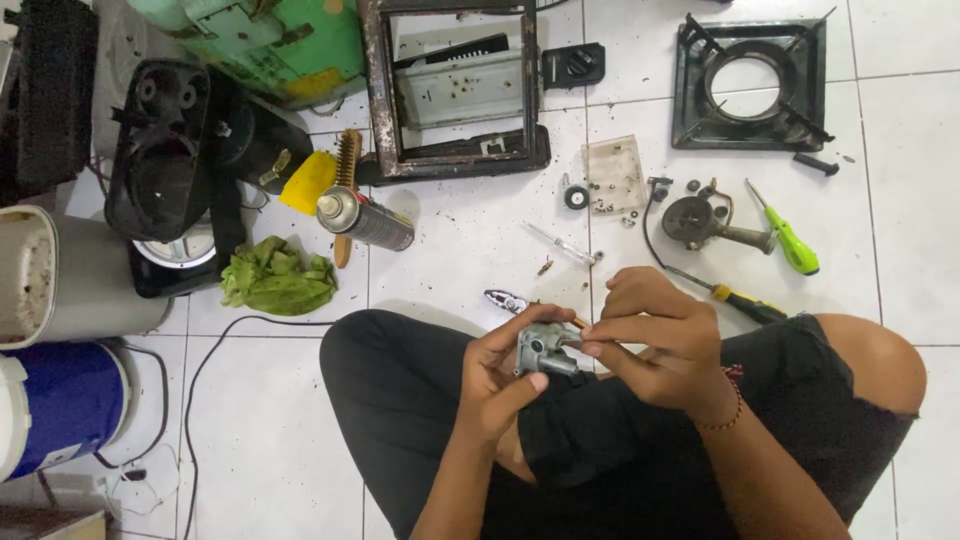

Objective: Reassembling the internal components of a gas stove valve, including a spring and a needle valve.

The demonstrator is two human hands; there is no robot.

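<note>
Both hands work over the lap: left hand (500, 375) grips a grey valve (545, 350), right hand (655, 345) fingers pinch at its top. Stove frame (455, 90), burner (705, 222) and screwdriver (790, 240) lie apart on the floor (470, 250); judging by that, disassembly looks well advanced, reassembly undone.

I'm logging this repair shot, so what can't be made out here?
Head view only:
- Grey metal part: mostly covered by left hand and right hand.
- Pliers: handles hidden behind the hands.
- Bits in the clear tray: too small.
- White pot: cut off by left edge.
</note>
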